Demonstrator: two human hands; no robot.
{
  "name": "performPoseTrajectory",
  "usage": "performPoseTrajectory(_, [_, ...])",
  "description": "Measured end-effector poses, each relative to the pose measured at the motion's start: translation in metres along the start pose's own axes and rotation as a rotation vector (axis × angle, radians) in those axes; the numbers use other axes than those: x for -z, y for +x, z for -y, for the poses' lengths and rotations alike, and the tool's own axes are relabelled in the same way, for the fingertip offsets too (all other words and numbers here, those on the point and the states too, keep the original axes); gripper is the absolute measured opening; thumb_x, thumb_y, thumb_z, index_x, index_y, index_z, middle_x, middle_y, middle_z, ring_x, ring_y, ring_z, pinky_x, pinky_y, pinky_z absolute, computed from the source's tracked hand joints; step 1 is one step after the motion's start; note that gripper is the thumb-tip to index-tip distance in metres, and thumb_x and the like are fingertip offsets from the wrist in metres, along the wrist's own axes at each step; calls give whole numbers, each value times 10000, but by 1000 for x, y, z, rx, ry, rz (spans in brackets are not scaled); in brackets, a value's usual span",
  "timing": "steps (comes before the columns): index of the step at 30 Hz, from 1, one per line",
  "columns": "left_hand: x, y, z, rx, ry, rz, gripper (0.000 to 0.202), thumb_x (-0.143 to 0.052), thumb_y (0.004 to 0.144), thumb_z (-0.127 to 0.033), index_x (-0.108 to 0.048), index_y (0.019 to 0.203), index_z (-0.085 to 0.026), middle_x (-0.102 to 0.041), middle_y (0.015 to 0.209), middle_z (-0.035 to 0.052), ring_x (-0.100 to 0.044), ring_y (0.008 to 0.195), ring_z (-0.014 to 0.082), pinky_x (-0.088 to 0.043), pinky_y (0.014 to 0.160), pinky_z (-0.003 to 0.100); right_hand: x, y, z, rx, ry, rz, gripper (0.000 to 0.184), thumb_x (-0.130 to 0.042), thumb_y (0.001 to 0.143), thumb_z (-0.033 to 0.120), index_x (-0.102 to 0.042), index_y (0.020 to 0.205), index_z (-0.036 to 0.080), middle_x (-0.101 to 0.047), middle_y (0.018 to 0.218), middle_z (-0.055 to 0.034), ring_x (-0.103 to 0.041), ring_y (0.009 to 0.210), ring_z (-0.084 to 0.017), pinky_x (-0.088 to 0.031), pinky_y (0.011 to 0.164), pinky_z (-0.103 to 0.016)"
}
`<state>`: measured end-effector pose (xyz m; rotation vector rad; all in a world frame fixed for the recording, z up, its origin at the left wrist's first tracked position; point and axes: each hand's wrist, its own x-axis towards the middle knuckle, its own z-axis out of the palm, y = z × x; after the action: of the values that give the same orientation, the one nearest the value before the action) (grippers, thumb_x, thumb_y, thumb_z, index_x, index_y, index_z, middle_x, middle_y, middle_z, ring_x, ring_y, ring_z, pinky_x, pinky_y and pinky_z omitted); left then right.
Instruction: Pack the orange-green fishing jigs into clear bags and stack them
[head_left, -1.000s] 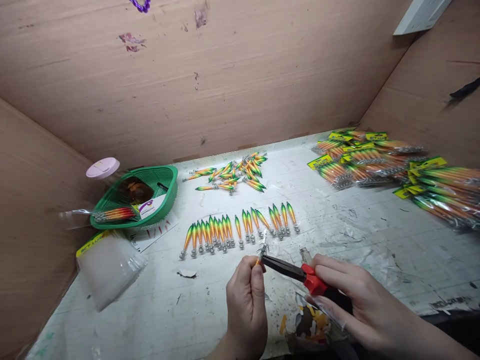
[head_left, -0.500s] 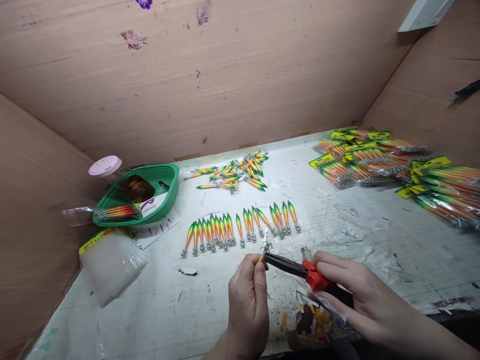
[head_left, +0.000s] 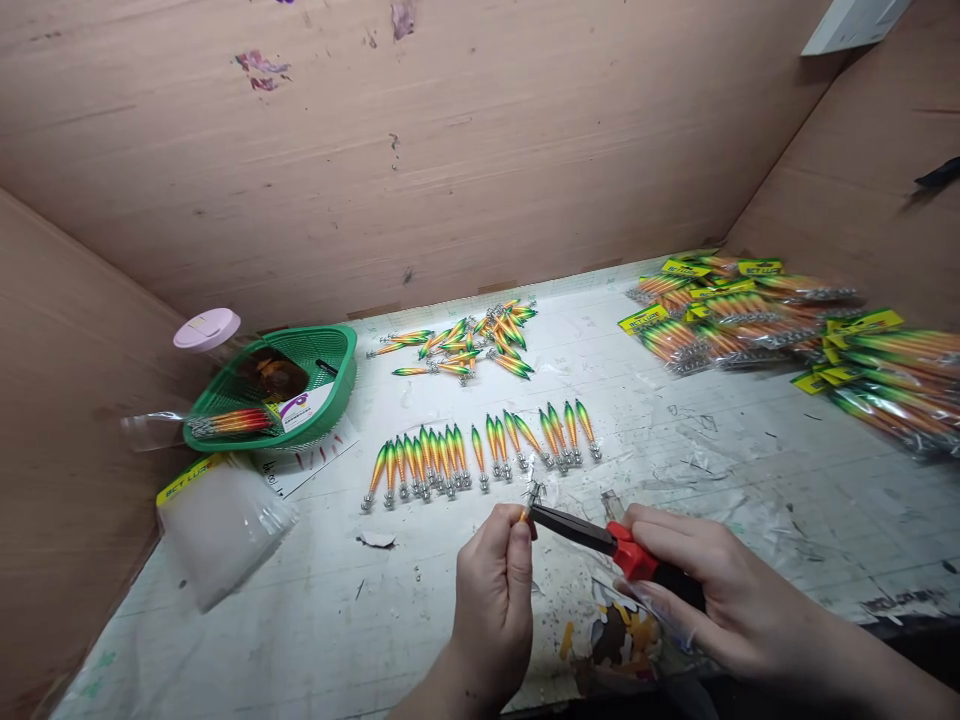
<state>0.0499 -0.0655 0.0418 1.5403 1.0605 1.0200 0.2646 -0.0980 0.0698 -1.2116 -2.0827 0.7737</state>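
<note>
A: What could trip us up here?

B: The hooks (head_left: 535,493), mostly; we have the lure (head_left: 523,516) pinched in our left hand (head_left: 495,590), fingers curled closed, at the lower centre of the frame; the hooks stand just clear of our grip, so if the lure turned, one could catch our skin.

A: And the pliers (head_left: 628,553)?

B: Our right hand (head_left: 709,570) is wrapped round their handles, partly closed; the tips sit at the lure's hook end, though we cannot tell whether they bite or only touch; too hard a squeeze could bend the hooks; a slip could drive the tips into our left hand.

A: Anything on the bench (head_left: 322,620)?

B: The row (head_left: 479,458) lies just beyond our hands, mid-frame; a careless sweep could tangle it; and a dropped part could get lost among the scraps (head_left: 626,635), lower right of centre.
</note>
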Motion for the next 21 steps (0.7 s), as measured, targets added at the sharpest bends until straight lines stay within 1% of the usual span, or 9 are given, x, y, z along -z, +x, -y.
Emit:
performPoseTrajectory(3, [1, 3, -3, 155, -194, 73, 347, -410, 977, -453, -501, 766, -194, -386, 655, -33, -306, 540, 100, -260, 509, 235, 0, 1, 0, 4, 43, 3, 133, -495, 909, 229, -530, 784, 202, -548, 678, -5, -525, 591, -128, -431, 548, -224])
performPoseTrajectory(6, [2, 7, -4, 360, -512, 157, 381, -507, 908, -534, -473, 739, -195, -271, 586, -77, -178, 487, 79, -172, 453, 217, -1, 2, -5, -74, 103, 13, 225, -495, 934, 322, -529, 742, 209, -544, 662, 3, -532, 585, -132, -438, 549, -230])
performPoseTrajectory(9, [9, 13, -3, 435, -676, 108, 350, -570, 858, -522, -494, 774, -191, -237, 578, -94, -129, 482, 73, -143, 447, 204, -4, -1, -19, -176, 19, 6, 263, -505, 933, 359, -543, 720, 210, -574, 717, -18, -570, 658, -161, -477, 601, -256])
performPoseTrajectory(10, [14, 17, -2, 411, -637, 65, 320, -563, 864, -496, -516, 800, -186, -270, 588, -86, -162, 488, 77, -171, 456, 202, -7, -3, -25, -200, -52, -19, 255, -509, 930, 351, -553, 724, 207, -583, 754, -33, -578, 693, -171, -488, 625, -270])
performPoseTrajectory(12, [23, 30, 1, 300, -420, 13, 262, -519, 898, -432, -579, 876, -178, -394, 637, -45, -307, 537, 101, -276, 512, 214, -14, -10, -37, -227, -163, -59, 244, -499, 934, 323, -568, 736, 198, -585, 808, -52, -583, 737, -178, -501, 654, -289])
performPoseTrajectory(15, [22, 67, 10, -20, 130, 110, 268, -427, 953, -322, -654, 1018, -194, -597, 862, 62, -531, 800, 188, -404, 718, 296, -33, -26, -54, -221, -257, -126, 201, -487, 937, 272, -580, 779, 191, -592, 848, -64, -595, 772, -182, -519, 682, -310])
performPoseTrajectory(17, [4, 103, 17, -289, 484, 274, 299, -396, 963, -249, -678, 1060, -220, -644, 986, 102, -563, 956, 234, -401, 835, 364, -49, -37, -63, -159, -392, -253, 110, -516, 903, 236, -588, 835, 187, -609, 889, -82, -603, 799, -205, -529, 694, -346])
performPoseTrajectory(19, [-27, 141, 23, -399, 554, 401, 218, -515, 915, -206, -730, 935, -241, -681, 999, 97, -575, 990, 244, -368, 909, 396, -63, -47, -70, -73, -518, -360, 73, -539, 858, 200, -593, 905, 185, -631, 940, -100, -613, 830, -229, -537, 705, -373])
performPoseTrajectory(21, [-61, 174, 28, -486, 590, 538, 153, -621, 857, -172, -748, 820, -250, -716, 964, 70, -589, 994, 231, -354, 941, 381, -73, -54, -76, -12, -587, -403, 141, -553, 815, 174, -596, 949, 190, -650, 984, -107, -626, 876, -252, -546, 740, -401])
